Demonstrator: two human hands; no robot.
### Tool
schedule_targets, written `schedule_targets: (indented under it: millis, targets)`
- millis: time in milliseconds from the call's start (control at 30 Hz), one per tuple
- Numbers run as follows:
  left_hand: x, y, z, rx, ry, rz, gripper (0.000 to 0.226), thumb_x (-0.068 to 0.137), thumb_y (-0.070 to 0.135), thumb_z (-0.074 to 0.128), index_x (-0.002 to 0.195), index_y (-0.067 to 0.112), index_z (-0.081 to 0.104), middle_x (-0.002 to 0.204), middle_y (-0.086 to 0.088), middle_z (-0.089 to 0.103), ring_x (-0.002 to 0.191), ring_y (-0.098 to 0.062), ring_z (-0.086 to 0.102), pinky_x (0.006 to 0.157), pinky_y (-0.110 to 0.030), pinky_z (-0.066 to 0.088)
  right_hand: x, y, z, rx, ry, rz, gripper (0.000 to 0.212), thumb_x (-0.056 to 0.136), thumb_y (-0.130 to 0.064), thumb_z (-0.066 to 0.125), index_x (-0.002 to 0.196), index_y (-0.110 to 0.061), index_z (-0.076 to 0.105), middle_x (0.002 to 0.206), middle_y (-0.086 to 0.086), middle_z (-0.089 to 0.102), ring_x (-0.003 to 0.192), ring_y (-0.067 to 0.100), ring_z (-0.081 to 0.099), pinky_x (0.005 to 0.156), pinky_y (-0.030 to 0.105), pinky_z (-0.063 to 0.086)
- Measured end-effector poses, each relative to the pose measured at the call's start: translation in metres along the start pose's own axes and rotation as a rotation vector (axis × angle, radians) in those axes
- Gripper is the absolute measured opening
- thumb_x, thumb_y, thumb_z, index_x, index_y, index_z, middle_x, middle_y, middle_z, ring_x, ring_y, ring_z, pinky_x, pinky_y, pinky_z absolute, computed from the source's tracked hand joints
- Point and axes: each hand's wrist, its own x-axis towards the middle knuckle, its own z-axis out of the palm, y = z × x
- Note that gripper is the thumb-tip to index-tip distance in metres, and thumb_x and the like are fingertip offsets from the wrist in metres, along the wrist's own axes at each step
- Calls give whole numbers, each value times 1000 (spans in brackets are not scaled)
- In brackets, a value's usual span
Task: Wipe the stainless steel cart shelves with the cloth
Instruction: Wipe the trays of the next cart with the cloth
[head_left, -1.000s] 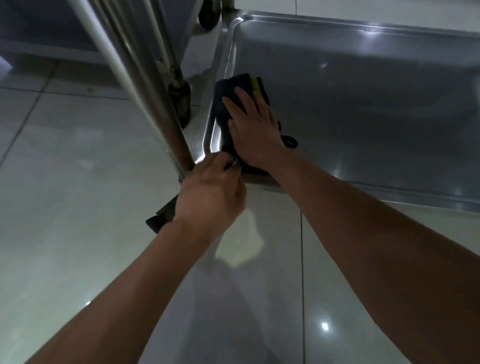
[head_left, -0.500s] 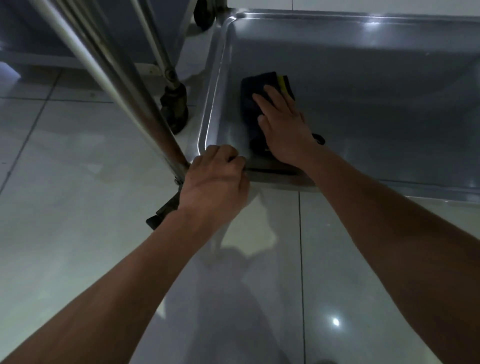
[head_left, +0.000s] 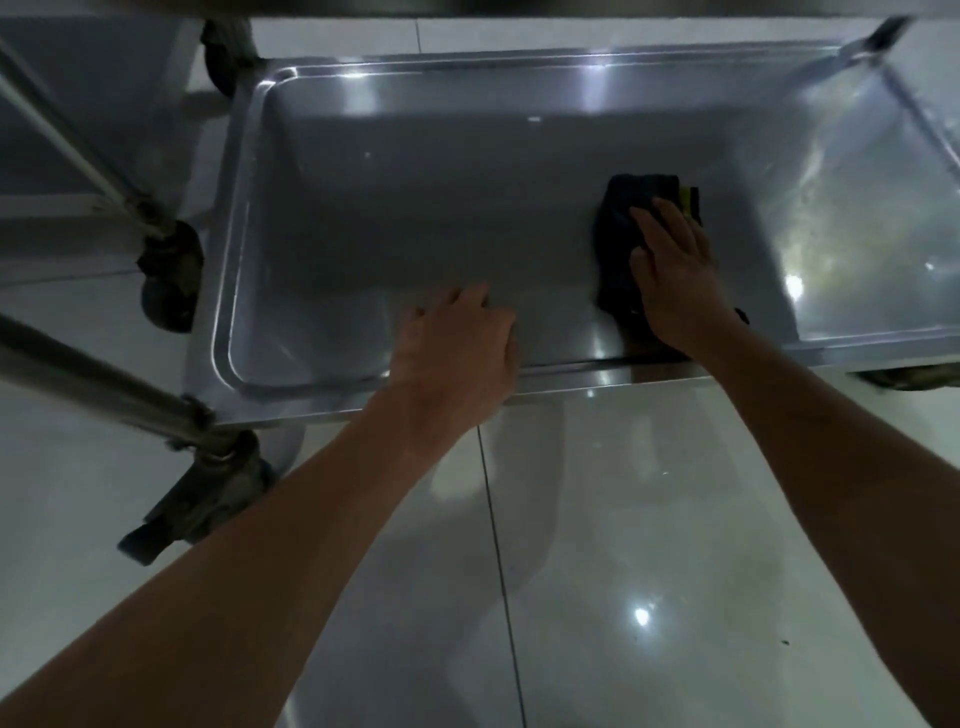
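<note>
Pressing the dark cloth (head_left: 618, 223) flat under my right hand (head_left: 670, 275) on the steel shelf (head_left: 415, 208), left hand (head_left: 457, 343) grip released on its front rim; glossy tile floor (head_left: 623, 519) below.

My two arms are bare from the bottom edge up to the wrists, with no sleeves on them. My left hand (head_left: 457, 348) and right hand (head_left: 675, 280) wear no gloves, rings, watch or bands that show.
</note>
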Motion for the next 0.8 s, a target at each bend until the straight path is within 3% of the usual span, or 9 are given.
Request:
schedule_targets:
  millis: [367, 500, 600, 733, 800]
  targets:
    - [0, -25, 7, -109, 47, 29, 30, 92, 35, 50, 111, 24, 71, 118, -1, 63, 110, -29, 59, 95, -45, 47, 6, -15, 6, -16, -15, 41, 53, 104, -33, 26, 155, -19, 28, 164, 6, 16, 151, 34, 10, 122, 49, 14]
    - [-17, -64, -1, -81, 82, -158, 31, 91, 33, 57, 117, 21, 69, 123, -6, 60, 119, -30, 51, 99, -46, 45, 22, -60, 21, -40, -50, -66, 68, 100, -50, 1, 156, -21, 27, 166, 2, 14, 153, 23, 5, 124, 42, 6]
    - [-36, -94, -14, -52, 105, -275, 28, 91, 33, 59, 116, 23, 67, 125, -4, 57, 121, -28, 48, 97, -44, 43, 31, -107, 30, -19, -94, -96, 51, 108, -32, 18, 157, -22, 21, 166, -1, 8, 153, 19, 1, 123, 35, 4]
    - [-56, -124, -21, 36, 90, -263, 27, 89, 35, 57, 110, 22, 68, 119, -4, 58, 112, -30, 50, 89, -43, 46, 59, -158, 63, -59, -170, -220, 71, 93, -46, 0, 157, -23, 22, 166, -3, 9, 153, 22, 2, 123, 47, 10]
    - [-64, -130, -21, 78, 95, -224, 31, 89, 37, 51, 110, 21, 69, 116, -5, 59, 107, -32, 52, 83, -44, 46, 70, -184, 79, -64, -217, -248, 71, 92, -45, 2, 156, -23, 23, 166, -2, 10, 153, 22, 3, 123, 47, 10]
